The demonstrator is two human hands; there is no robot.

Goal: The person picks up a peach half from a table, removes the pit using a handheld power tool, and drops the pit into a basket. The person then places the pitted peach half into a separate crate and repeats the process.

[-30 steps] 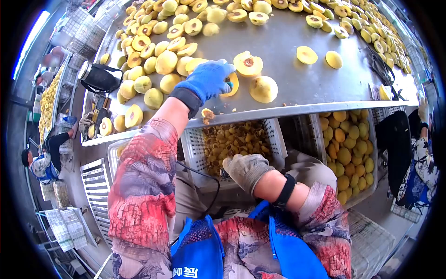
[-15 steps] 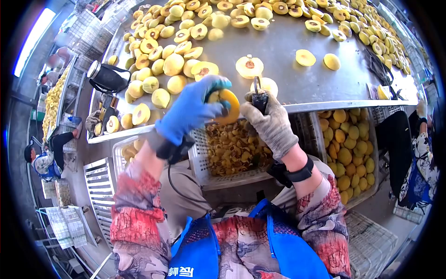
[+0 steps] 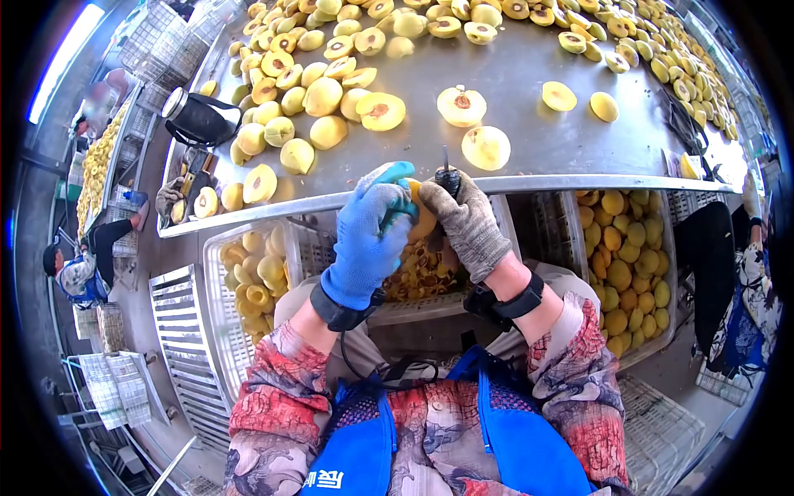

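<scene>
My left hand [image 3: 365,240], in a blue glove, is closed around a yellow peach half [image 3: 423,221] in front of the table edge. My right hand [image 3: 473,231], in a grey knit glove, grips a black-handled pitting knife [image 3: 447,179] whose thin metal blade points up, away from the peach. The right thumb is up against the fruit, and the gloves hide much of it. Beyond my hands, a cut half with a brown stone cavity [image 3: 461,107] and a paler half [image 3: 486,148] lie on the metal table [image 3: 529,153].
Heaped peach halves [image 3: 322,97] cover the table's left and far side. Below its edge are a crate of scraps [image 3: 426,273], a crate of peaches [image 3: 624,264] and a tub of halves [image 3: 252,273]. A black flask [image 3: 203,120] stands at left. Other people sit at both sides.
Both hands have come together below the table edge; the left moved right and down with the peach half. My right thumb now meets the fruit. The view has shifted slightly.
</scene>
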